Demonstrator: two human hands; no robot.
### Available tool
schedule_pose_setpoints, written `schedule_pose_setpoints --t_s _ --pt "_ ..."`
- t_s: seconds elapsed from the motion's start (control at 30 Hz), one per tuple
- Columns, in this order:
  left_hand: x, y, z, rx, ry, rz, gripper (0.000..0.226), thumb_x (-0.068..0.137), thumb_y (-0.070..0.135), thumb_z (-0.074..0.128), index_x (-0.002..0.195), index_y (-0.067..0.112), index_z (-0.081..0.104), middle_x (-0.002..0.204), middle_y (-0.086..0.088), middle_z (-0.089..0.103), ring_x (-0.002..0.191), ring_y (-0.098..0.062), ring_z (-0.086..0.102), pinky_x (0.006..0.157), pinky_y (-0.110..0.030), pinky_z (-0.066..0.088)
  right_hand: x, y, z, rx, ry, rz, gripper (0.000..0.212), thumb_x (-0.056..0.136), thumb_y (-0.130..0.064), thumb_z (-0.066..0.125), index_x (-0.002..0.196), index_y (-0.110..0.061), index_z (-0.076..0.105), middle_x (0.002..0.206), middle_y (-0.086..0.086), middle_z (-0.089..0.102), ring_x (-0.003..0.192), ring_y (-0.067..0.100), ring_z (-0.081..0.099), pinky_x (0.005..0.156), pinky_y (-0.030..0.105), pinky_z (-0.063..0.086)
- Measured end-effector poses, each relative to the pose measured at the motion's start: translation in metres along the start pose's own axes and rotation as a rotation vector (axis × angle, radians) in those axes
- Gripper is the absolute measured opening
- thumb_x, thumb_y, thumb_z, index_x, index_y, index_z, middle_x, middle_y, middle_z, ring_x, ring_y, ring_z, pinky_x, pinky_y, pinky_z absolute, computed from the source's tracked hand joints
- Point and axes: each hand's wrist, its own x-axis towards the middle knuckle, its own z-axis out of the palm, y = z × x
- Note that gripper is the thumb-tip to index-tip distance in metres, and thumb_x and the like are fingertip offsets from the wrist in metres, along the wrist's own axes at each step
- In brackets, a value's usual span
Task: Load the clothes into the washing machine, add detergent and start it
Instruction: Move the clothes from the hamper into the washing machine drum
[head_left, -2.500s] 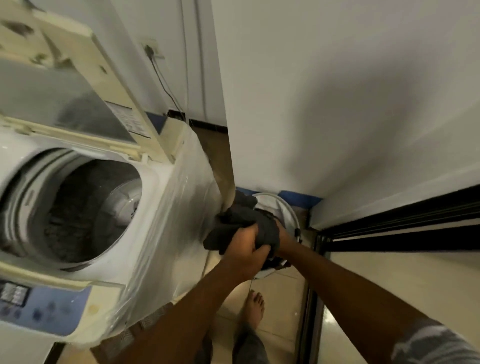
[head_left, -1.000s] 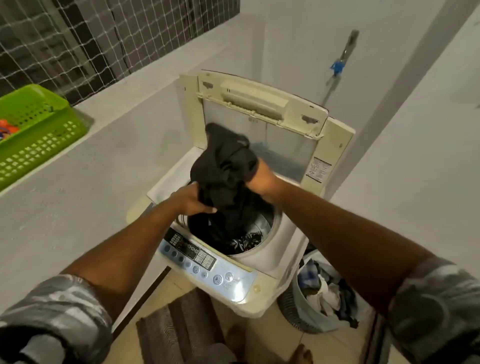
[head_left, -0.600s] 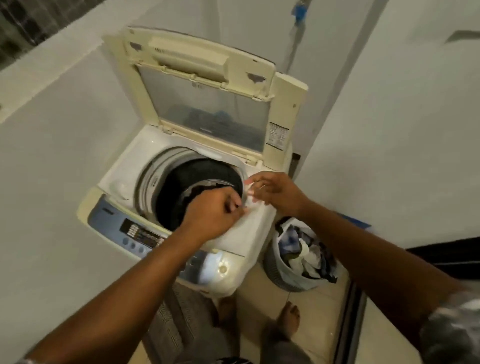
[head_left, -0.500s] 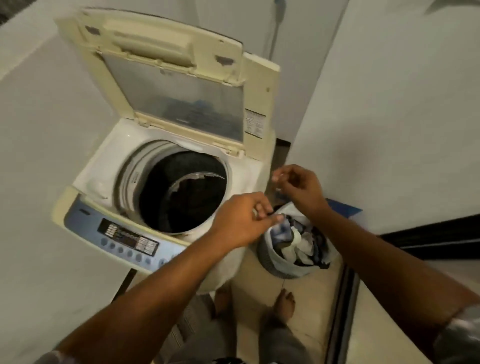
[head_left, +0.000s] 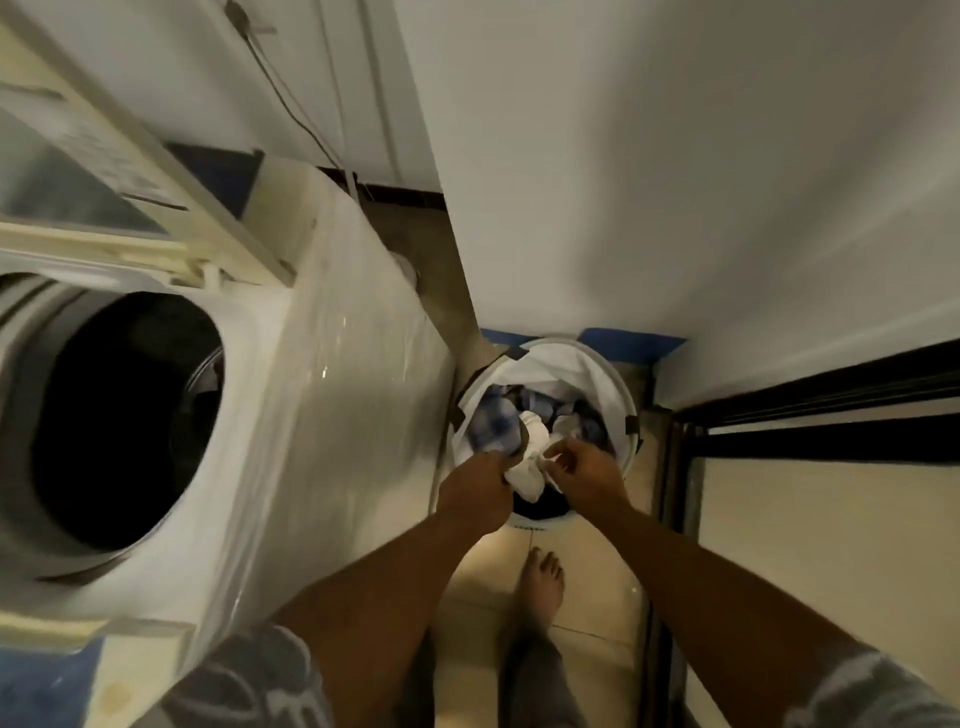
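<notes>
The top-loading washing machine (head_left: 322, 395) stands at the left with its lid (head_left: 78, 171) raised and its dark drum (head_left: 119, 415) open; what lies inside is too dark to see. A round laundry basket (head_left: 621, 400) with white lining sits on the floor to the right of the machine, holding several blue, white and dark clothes (head_left: 535, 410). Both hands are down in the basket. My left hand (head_left: 475, 493) grips a white garment (head_left: 530, 467) at its left side. My right hand (head_left: 584, 467) pinches the same white garment from the right.
A white wall (head_left: 675, 182) rises right behind the basket. A dark-framed sliding door (head_left: 810, 415) runs along the right. My bare foot (head_left: 543, 582) stands on the tiled floor below the basket. A cable (head_left: 291, 98) hangs behind the machine.
The dark garment went into the drum and both hands left it. My view swung right and down to the basket, where both hands now hold a white garment.
</notes>
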Motion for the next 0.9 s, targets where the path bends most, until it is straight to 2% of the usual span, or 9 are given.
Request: schedule_pose_setpoints --t_s 0.17,0.3,0.43,0.57,0.6,0.67,0.73,0.77,0.9 --pt "0.080 -0.027 0.052 0.040 -0.057 -0.014 0.035 0.107 0.030 0.052 0.139 0.020 0.056 0.139 -0.005 0.063 0.128 -0.028 0.060 0.110 -0.040 0.048 0.073 0.055 0.059 -0.046 -0.155 0.017 0.039 0.097 -0.027 0.071 0.133 -0.015 0.066 0.131 0.007 0.070 0.125 0.027 0.063 0.107 0.036 0.048" --pt "0.136 -0.044 0.088 0.179 -0.094 0.073 0.039 0.105 0.026 0.054 0.143 0.020 0.052 0.148 -0.004 0.054 0.136 -0.026 0.054 0.114 -0.042 0.045 0.123 0.090 0.098 0.004 -0.203 -0.006 0.052 0.097 -0.025 0.073 0.144 -0.010 0.058 0.147 0.011 0.059 0.136 0.031 0.056 0.115 0.043 0.043" --pt "0.169 -0.065 0.119 0.126 -0.074 -0.003 0.067 0.103 0.035 0.059 0.162 0.018 0.030 0.168 -0.011 0.029 0.147 -0.032 0.043 0.119 -0.044 0.038 0.145 0.125 0.130 0.071 -0.196 0.027 0.052 0.094 -0.029 0.077 0.139 -0.008 0.061 0.143 0.014 0.061 0.134 0.033 0.057 0.111 0.041 0.046" --pt "0.189 -0.082 0.139 0.132 0.058 -0.219 0.102 0.089 0.053 0.074 0.164 0.012 0.019 0.164 -0.014 0.034 0.145 -0.031 0.045 0.116 -0.043 0.042 0.152 0.149 0.158 0.169 -0.169 0.082 0.043 0.090 -0.030 0.080 0.127 -0.012 0.067 0.133 0.013 0.065 0.124 0.030 0.062 0.102 0.039 0.050" --pt "0.193 -0.087 0.142 0.130 0.077 -0.246 0.098 0.090 0.051 0.075 0.163 0.010 0.024 0.161 -0.014 0.039 0.143 -0.031 0.048 0.116 -0.042 0.043 0.153 0.153 0.162 0.167 -0.151 0.083 0.042 0.089 -0.031 0.081 0.125 -0.014 0.068 0.130 0.011 0.066 0.122 0.028 0.063 0.101 0.037 0.051" --pt "0.198 -0.098 0.144 0.082 0.092 -0.235 0.068 0.098 0.037 0.069 0.154 0.009 0.043 0.153 -0.016 0.051 0.139 -0.032 0.052 0.115 -0.041 0.042 0.155 0.157 0.167 0.177 -0.120 0.093 0.039 0.089 -0.032 0.081 0.123 -0.017 0.069 0.126 0.008 0.067 0.117 0.026 0.064 0.098 0.035 0.052" --pt "0.196 -0.103 0.142 -0.072 0.119 -0.248 0.035 0.104 0.020 0.059 0.136 0.005 0.063 0.139 -0.018 0.064 0.132 -0.036 0.058 0.111 -0.040 0.042 0.155 0.157 0.166 0.199 -0.088 0.099 0.037 0.090 -0.032 0.079 0.123 -0.018 0.070 0.125 0.006 0.069 0.114 0.025 0.066 0.094 0.033 0.052" --pt "0.191 -0.100 0.139 -0.198 0.178 -0.281 0.029 0.104 0.014 0.057 0.130 0.003 0.066 0.132 -0.019 0.067 0.128 -0.038 0.060 0.107 -0.040 0.045 0.154 0.155 0.163 0.201 -0.071 0.103 0.037 0.091 -0.031 0.078 0.124 -0.019 0.069 0.125 0.005 0.069 0.112 0.024 0.068 0.092 0.033 0.053" --pt "0.157 -0.064 0.116 -0.653 0.438 -0.394 0.041 0.107 0.022 0.051 0.144 0.008 0.058 0.143 -0.017 0.062 0.134 -0.034 0.057 0.112 -0.036 0.045 0.138 0.134 0.144 0.202 0.024 0.064 0.055 0.089 -0.030 0.080 0.139 -0.018 0.060 0.134 0.008 0.062 0.118 0.026 0.065 0.100 0.041 0.055"
